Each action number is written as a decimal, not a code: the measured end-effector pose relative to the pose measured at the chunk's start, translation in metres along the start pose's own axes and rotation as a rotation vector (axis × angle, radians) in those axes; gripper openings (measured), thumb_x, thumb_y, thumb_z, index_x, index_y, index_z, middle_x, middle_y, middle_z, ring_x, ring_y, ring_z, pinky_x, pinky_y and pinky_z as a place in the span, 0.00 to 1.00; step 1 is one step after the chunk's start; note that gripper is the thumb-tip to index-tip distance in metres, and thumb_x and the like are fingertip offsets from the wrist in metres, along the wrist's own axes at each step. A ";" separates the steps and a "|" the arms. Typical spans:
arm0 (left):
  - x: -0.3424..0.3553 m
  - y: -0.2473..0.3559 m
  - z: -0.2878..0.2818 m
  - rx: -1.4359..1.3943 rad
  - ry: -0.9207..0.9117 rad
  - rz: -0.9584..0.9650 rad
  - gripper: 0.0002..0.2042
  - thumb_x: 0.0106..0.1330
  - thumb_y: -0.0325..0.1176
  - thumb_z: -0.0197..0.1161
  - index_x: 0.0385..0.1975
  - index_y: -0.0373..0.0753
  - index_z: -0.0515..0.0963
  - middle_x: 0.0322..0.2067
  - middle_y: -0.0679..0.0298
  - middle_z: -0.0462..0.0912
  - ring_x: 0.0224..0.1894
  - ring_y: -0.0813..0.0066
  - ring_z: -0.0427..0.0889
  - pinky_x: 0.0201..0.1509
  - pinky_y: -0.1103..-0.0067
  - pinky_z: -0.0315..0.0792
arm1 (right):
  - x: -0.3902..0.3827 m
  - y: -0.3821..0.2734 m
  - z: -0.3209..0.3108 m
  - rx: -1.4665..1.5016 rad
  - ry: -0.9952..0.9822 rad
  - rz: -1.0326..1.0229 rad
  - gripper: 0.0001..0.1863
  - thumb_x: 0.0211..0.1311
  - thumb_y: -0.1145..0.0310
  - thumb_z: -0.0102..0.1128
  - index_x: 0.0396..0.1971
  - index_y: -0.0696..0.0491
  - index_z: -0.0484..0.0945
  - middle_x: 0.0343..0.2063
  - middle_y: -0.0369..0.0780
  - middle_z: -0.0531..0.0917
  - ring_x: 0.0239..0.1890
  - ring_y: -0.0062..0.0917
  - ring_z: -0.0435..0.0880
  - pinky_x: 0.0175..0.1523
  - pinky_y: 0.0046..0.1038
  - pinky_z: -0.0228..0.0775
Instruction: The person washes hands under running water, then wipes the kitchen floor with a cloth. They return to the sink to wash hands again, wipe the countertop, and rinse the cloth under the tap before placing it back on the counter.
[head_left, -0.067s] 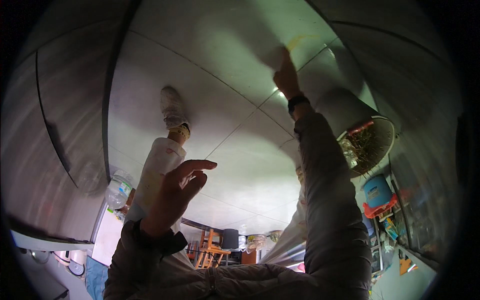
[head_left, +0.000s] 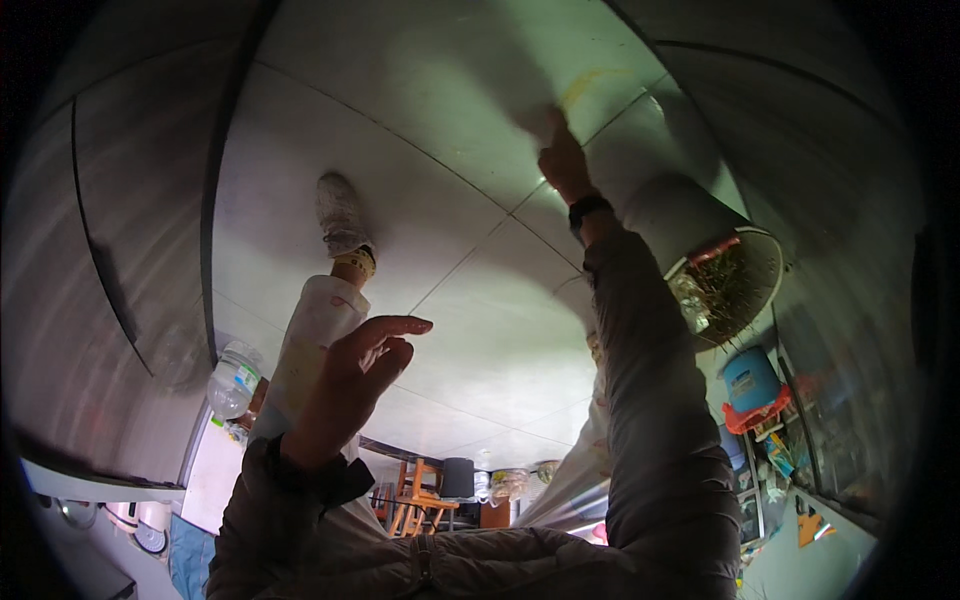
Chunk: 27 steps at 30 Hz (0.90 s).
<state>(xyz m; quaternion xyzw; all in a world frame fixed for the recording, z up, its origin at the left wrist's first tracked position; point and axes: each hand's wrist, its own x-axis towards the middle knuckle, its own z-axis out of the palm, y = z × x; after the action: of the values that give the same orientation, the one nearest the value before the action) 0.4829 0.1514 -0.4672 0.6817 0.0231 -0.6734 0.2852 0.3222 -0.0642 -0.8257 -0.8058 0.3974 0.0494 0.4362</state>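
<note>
My right hand (head_left: 567, 160) reaches out over the tiled floor (head_left: 420, 120), close to a yellowish streak (head_left: 590, 82). Its forefinger points forward; the other fingers look folded in shadow, and whatever they may hold is hidden. Whether it touches the tiles is unclear. My left hand (head_left: 350, 380) hangs open above my white-trousered left leg (head_left: 320, 320), forefinger stretched and thumb apart, holding nothing. A white shoe (head_left: 340, 210) stands on the floor beyond it. Beside my right forearm, a bucket (head_left: 765, 255) with a red grip contains dry stalks or bristles.
Dark panels (head_left: 130, 220) flank both sides. A clear plastic bottle (head_left: 232, 385) is at left. A blue container (head_left: 750, 380) and red bag (head_left: 760, 415) are at right. Wooden chairs (head_left: 415, 500) and a dark cylinder (head_left: 458, 478) stand at the bottom of the view.
My right hand has moved slightly down and left in the picture, back from the far part of the streak. My left hand is almost unchanged.
</note>
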 end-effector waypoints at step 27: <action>0.003 -0.039 0.025 -0.112 -0.052 0.164 0.12 0.71 0.29 0.54 0.52 0.40 0.75 0.23 0.78 0.61 0.25 0.90 0.54 0.28 0.87 0.51 | 0.031 -0.011 -0.194 1.364 -0.096 0.204 0.22 0.57 0.71 0.60 0.52 0.59 0.72 0.46 0.41 0.79 0.49 0.30 0.78 0.62 0.32 0.68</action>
<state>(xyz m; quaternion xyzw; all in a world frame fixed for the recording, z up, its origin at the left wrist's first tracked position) 0.4444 0.1722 -0.4820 0.6465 -0.0029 -0.6630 0.3775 0.2991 -0.2231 -0.7128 -0.3068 0.3940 -0.1353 0.8558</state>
